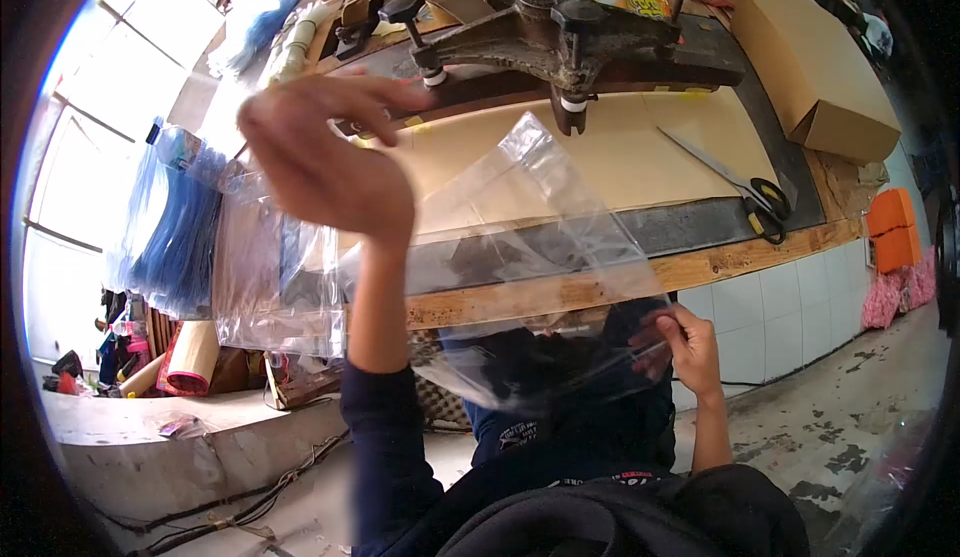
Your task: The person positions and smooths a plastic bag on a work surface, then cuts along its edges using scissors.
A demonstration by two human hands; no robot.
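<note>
A clear plastic bag [545, 232] stretches over the front edge of the work table, its narrow folded corner pointing up toward the machine. My right hand [692, 349] pinches the bag's lower right edge between thumb and fingers. Raised to the left of the bag, my left hand [335, 152] is blurred by motion. Its fingers reach out to the right, apart, and nothing shows in them. Just behind the bag stands a dark metal machine head [560, 42] with knobs and a long bar. Under it lies a cream-coloured sheet [690, 142].
Scissors with black and yellow handles [765, 202] lie at the table's right. A cardboard box [810, 67] stands behind them. More clear bags [275, 277] and blue plastic strips [165, 232] hang at the left edge. An orange block [893, 229] is at the far right.
</note>
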